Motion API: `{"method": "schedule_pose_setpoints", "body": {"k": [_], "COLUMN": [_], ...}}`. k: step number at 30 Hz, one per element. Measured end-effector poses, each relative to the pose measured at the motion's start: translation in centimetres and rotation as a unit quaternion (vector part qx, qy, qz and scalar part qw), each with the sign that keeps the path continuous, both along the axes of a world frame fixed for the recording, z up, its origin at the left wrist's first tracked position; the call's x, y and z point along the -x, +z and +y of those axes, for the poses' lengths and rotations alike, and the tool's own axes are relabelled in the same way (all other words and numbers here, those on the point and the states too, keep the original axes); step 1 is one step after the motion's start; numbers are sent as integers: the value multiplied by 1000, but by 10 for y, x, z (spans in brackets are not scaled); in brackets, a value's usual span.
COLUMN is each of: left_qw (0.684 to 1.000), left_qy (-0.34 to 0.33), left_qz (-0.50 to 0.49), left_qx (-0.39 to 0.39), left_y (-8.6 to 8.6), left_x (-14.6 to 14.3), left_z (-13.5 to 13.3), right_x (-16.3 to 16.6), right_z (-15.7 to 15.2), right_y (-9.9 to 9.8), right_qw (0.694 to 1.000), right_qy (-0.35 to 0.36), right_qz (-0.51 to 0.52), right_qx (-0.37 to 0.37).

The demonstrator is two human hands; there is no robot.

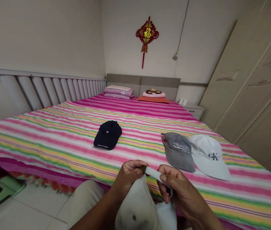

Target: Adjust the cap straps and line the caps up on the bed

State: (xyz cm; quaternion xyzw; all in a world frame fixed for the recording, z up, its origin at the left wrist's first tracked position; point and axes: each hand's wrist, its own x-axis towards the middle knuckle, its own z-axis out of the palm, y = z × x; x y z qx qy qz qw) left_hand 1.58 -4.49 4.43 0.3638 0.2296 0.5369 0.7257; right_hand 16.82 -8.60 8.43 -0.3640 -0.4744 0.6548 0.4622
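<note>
A pale baseball cap (137, 204) is held low in front of me, with its back strap stretched between both hands. My left hand (131, 174) pinches the strap's buckle end at the cap's edge. The free length of the white strap is gripped between thumb and fingers of my right hand (173, 180). On the bed lie a dark navy cap (108, 134) to the left, and a grey cap (178, 151) and a white cap (208, 156) to the right. The white cap's brim touches or lies against the grey cap.
A striped sheet covers the bed (61, 140). Folded bedding (119, 92) and an orange pillow (152, 99) rest by the headboard (125, 79). Left of the bed runs a radiator (54, 88); a green stool (4, 191) stands on the floor. A wardrobe (252, 80) is on the right.
</note>
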Motion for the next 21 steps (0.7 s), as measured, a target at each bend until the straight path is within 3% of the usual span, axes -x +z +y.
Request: {"method": "schedule_pose_setpoints", "body": {"k": [9,16,21], "left_qw": [994,952,955], "left_qy": [29,72,84], "left_qz": [57,184,175], "left_qx": [-86,-235,-226], "left_y": [3,20,17], "left_x": [5,13,11], "left_z": [-3,-7,-9], "right_x": [-3,-6,-1], "right_z": [1,3,3], "right_y": [1,11,12], "right_qw": [999,984,984], "right_qy": [12,6,-6], "right_qz": [-40,-173,-170], "right_qx": [0,-41,-44]}}
